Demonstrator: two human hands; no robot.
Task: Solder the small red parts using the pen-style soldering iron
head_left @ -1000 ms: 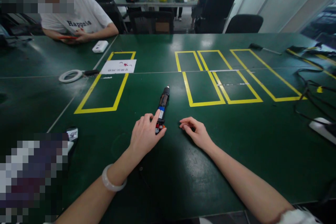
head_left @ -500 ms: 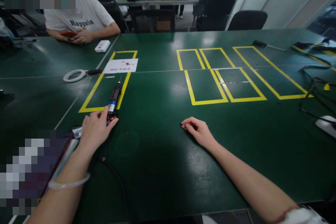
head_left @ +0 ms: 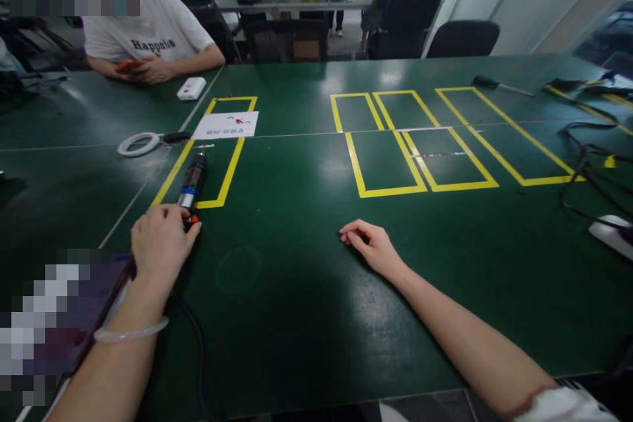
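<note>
My left hand (head_left: pixel 163 237) is closed around the rear end of an electric screwdriver (head_left: pixel 192 179), a black tool with a blue and silver band and a thin bit that points away from me. The screwdriver lies low over the green table, inside a yellow taped outline (head_left: pixel 228 175) at the left. A dark cord (head_left: pixel 198 336) trails behind it toward the near edge. Resting on the bare tabletop, my right hand (head_left: pixel 368 244) has its fingers curled in, thumb against them, and nothing in it.
A white paper (head_left: pixel 226 124) lies across the left outline, near a roll of white tape (head_left: pixel 138 144). A hand screwdriver (head_left: pixel 502 86) and black cables (head_left: pixel 583 171) are at the right. Across the table sits a person (head_left: pixel 158 33) holding an orange phone.
My left hand has shifted the electric screwdriver left, and its bit has moved toward the middle of the outline. My right hand has stayed in place.
</note>
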